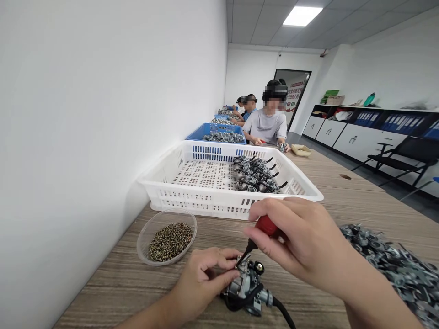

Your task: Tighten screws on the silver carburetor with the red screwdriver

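Note:
On the wooden table in front of me lies a metal carburetor (244, 285) with a black hose (284, 312) running off to its lower right. My left hand (209, 273) pinches its upper left side between thumb and fingers. A screwdriver (265, 226) with a red handle is gripped in my right hand (302, 237), its dark shaft slanting down to the left. The tip meets the top of the carburetor right beside my left fingertips; whether a screw sits under it is hidden. Left of my hands stands a clear round tub (142, 244) of small brass-coloured screws (170, 241).
A white perforated crate (202, 201) spans the table ahead, with several carburetors (255, 176) on its right side. Loose metal parts (394, 269) are heaped at the right. Beyond are a blue crate (199, 132), a yellowish tray (302, 151) and co-workers (267, 121). A wall borders the left.

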Demonstrator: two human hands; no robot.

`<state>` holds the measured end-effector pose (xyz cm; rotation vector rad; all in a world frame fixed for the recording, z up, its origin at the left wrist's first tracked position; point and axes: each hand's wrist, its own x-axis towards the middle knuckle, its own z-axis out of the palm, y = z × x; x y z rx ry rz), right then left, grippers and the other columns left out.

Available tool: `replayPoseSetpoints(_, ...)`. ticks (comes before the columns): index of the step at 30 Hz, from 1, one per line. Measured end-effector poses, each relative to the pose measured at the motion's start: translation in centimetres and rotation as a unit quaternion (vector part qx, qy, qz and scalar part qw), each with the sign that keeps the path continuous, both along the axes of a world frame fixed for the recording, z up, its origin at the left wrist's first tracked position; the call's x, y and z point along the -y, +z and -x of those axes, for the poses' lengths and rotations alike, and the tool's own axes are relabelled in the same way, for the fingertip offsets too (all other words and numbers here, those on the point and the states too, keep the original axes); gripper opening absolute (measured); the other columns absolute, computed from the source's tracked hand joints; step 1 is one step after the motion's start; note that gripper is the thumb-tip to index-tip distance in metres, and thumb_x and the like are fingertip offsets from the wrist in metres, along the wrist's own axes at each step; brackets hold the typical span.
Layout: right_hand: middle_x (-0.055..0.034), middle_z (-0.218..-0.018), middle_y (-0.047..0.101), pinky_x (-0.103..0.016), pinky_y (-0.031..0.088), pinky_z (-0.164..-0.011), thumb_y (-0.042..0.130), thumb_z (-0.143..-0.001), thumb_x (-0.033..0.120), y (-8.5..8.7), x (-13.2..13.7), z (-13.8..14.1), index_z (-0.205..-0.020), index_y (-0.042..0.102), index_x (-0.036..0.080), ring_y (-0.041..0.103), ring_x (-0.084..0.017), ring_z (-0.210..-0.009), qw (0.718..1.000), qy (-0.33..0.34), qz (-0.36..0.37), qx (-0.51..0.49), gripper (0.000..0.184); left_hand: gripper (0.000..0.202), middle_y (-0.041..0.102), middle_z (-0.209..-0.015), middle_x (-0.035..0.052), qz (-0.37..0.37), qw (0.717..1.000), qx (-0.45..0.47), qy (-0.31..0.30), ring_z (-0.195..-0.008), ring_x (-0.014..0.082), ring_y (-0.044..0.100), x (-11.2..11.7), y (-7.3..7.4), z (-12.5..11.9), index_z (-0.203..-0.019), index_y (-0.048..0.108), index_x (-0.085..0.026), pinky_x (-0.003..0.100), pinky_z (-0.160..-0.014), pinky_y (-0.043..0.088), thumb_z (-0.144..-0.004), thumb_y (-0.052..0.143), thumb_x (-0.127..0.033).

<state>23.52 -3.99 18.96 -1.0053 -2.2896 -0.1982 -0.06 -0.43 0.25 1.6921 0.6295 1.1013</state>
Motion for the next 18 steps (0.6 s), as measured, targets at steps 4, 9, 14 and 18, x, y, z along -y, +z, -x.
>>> replayPoseSetpoints(4,0.0023,-0.088,0.068,-0.036,0.043,-0.062,0.062,-0.116,0.038,0.2,0.5,-0.1,-0.114,0.056,0.026,0.061,-0.019,-0.072,0.999,-0.017,0.038,0.0,0.014,0.002,0.092,-0.123,0.0065,-0.001,1.0,-0.009,0.006,-0.098,0.0239,0.088,0.0,0.1,0.0,-0.095,0.092,-0.025,0.034,-0.096,0.066,-0.095,0.093,-0.026)
replayPoseSetpoints(9,-0.0026,-0.121,0.072,-0.031,0.061,-0.081,0.051,-0.118,0.02,1.1,1.5,-1.0,-0.138,0.053,0.03,0.07,-0.018,-0.099,0.978,0.05,0.196,-0.055,0.023,0.004,0.093,-0.119,0.0059,-0.004,1.0,-0.01,0.016,-0.1,0.0231,0.088,-0.1,0.0,0.0,-0.097,0.091,-0.024,0.029,-0.09,0.064,-0.094,0.093,-0.026)
replayPoseSetpoints(14,0.0032,-0.105,0.072,-0.03,0.052,-0.075,0.069,-0.118,0.032,0.6,0.5,-0.7,-0.125,0.06,0.03,0.068,-0.015,-0.087,0.987,0.064,0.14,-0.037,0.012,0.003,0.093,-0.119,0.0064,0.002,1.0,-0.01,0.008,-0.1,0.023,0.087,0.1,0.0,0.0,-0.097,0.088,-0.023,0.029,-0.087,0.062,-0.095,0.091,-0.025)
replayPoseSetpoints(18,0.0064,-0.081,0.064,-0.033,0.037,-0.06,0.07,-0.116,0.046,-0.1,-0.1,0.1,-0.109,0.056,0.027,0.056,-0.016,-0.066,1.0,-0.016,0.01,-0.002,0.025,0.013,0.091,-0.124,0.009,0.041,0.999,-0.03,0.019,-0.098,0.0241,0.087,0.2,-0.3,0.1,-0.101,0.087,-0.023,0.027,-0.076,0.06,-0.093,0.092,-0.032)
